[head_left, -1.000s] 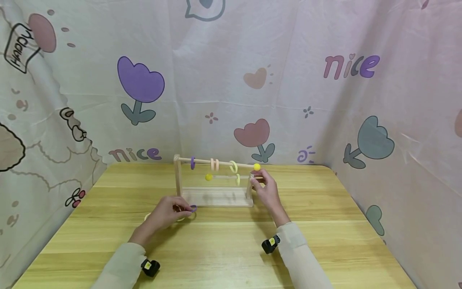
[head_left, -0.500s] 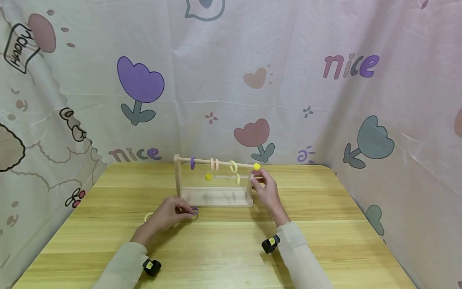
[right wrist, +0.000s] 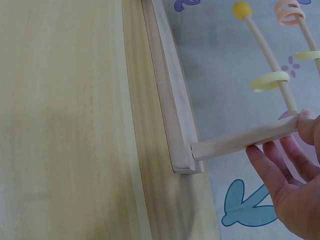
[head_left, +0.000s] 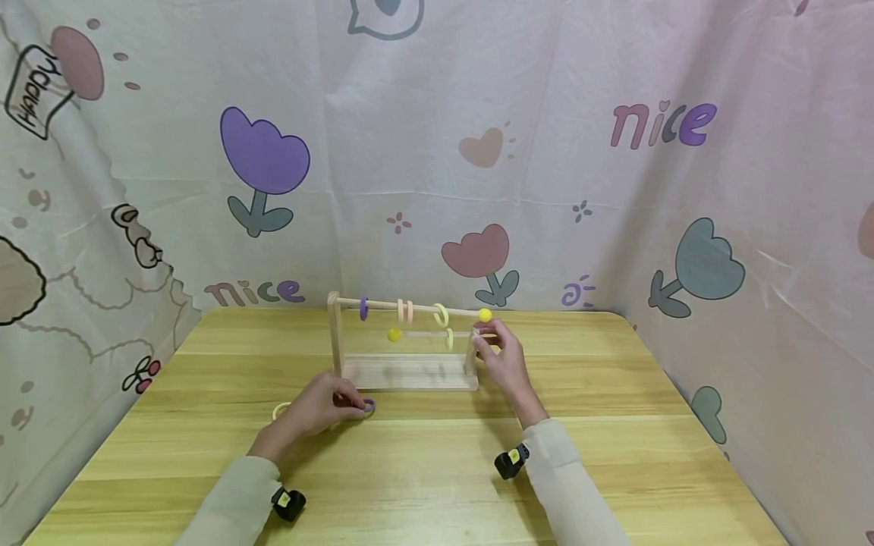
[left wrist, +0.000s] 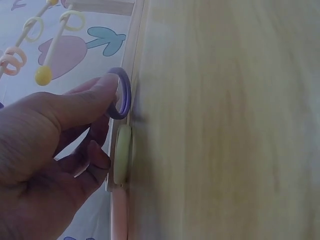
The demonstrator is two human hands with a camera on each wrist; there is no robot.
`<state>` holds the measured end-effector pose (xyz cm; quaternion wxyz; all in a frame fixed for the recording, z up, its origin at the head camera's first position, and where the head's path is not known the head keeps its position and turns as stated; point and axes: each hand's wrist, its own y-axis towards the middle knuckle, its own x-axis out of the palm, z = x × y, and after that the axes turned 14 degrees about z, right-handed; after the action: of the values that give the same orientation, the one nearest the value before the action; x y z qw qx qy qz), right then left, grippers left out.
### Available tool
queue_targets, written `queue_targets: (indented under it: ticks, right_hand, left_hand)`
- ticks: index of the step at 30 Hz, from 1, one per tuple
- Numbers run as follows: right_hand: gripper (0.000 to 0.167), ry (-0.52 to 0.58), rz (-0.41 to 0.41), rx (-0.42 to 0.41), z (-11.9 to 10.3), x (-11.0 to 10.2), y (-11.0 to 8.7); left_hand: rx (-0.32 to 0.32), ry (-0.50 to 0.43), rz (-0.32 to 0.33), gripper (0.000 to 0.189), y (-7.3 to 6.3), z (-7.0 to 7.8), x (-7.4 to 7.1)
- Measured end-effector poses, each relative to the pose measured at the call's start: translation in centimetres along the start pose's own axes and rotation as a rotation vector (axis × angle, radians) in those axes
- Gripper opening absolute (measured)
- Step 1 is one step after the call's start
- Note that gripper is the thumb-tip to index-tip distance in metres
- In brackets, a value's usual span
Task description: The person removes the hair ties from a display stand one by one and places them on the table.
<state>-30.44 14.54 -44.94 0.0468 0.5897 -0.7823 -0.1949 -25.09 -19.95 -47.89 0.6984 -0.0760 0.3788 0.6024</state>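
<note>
My left hand [head_left: 319, 407] pinches a purple ring [left wrist: 128, 95] between thumb and fingertips, low over the table in front of a wooden rack [head_left: 410, 373]. Below that hand in the left wrist view lie a pale yellow ring [left wrist: 123, 155] and a pink ring [left wrist: 119, 215]. My right hand [head_left: 504, 360] grips the upper part of the rack's short post [right wrist: 235, 141], thumb on one side and fingers on the other. The lower rod [right wrist: 263, 42] carries one yellow ring [right wrist: 270, 81]. Threaded on the upper rod are a purple ring [head_left: 363, 309], two peach rings [head_left: 406, 311] and a yellow ring [head_left: 441, 315].
Yellow balls cap the upper rod [head_left: 485, 315] and the lower rod [head_left: 394, 334] at opposite ends. A tall post [head_left: 336, 334] stands at the rack's left. Behind the wooden table [head_left: 437, 470] hangs a printed cloth [head_left: 382, 152].
The left hand has drawn the purple ring slightly down and toward the person, away from the rack's base. The right hand stays on the short post.
</note>
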Motion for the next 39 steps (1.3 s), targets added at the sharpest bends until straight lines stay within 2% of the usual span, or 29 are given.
queue_targets:
  ticks: [6,18,28,39]
  right_hand:
    - [0.021,-0.008,0.011,-0.002,0.1,-0.1,0.1]
    - [0.023,-0.006,0.012,0.017,-0.1,0.1,0.0]
    - [0.024,-0.019,-0.011,0.023,-3.4,-0.5,-1.0]
    - [0.024,-0.002,-0.005,0.035,-3.1,-0.4,-0.9]
  left_hand:
    - [-0.021,0.016,-0.021,0.006,0.1,-0.1,-0.1]
    - [-0.053,0.034,-0.056,0.006,0.3,-0.5,-0.2]
    - [-0.027,0.051,-0.074,0.007,0.4,-0.5,-0.5]
    - [0.017,0.048,-0.091,0.006,0.2,-0.5,-0.6]
